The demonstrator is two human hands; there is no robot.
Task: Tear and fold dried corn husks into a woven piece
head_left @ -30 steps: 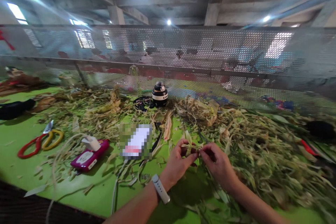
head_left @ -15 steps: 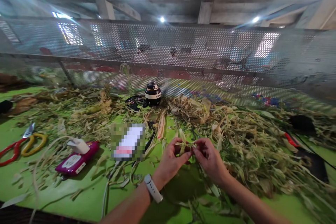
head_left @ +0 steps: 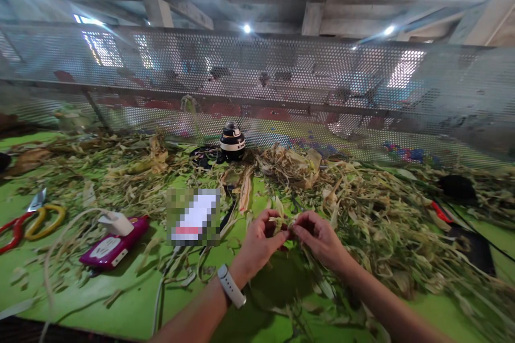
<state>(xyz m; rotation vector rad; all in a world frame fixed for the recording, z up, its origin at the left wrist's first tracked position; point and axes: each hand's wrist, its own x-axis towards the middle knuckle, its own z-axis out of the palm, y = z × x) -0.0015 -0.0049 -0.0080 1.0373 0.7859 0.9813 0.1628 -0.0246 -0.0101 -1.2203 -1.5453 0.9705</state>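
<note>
Scissors (head_left: 37, 201) lie far left on the green table (head_left: 137, 316), handles toward the near edge, probably for easy reach. Power strip (head_left: 120, 252) next, charger (head_left: 116, 223) seated in it, likely feeding the phone (head_left: 195, 214), which lies face up, maybe for viewing. Black jar (head_left: 232, 147) upright at back by the mesh screen (head_left: 261, 64), seemingly out of the way. Left hand (head_left: 259, 241), watch (head_left: 231, 286) on wrist, curls round a leafy sprig (head_left: 277, 221) just above the table at centre, likely steadying it; right hand (head_left: 319, 238) pinches its end, thumb against fingertips, for fine control. Plant heap (head_left: 386, 225) sits right, close to that hand.

Hard to make out: red scissor handle cut off at left edge; phone screen pixelated; cable drops past near edge, so its link to the charger is unclear; fingers hide most of the sprig; people behind mesh blurred; dark flat thing (head_left: 472, 249) far right, can't identify
</note>
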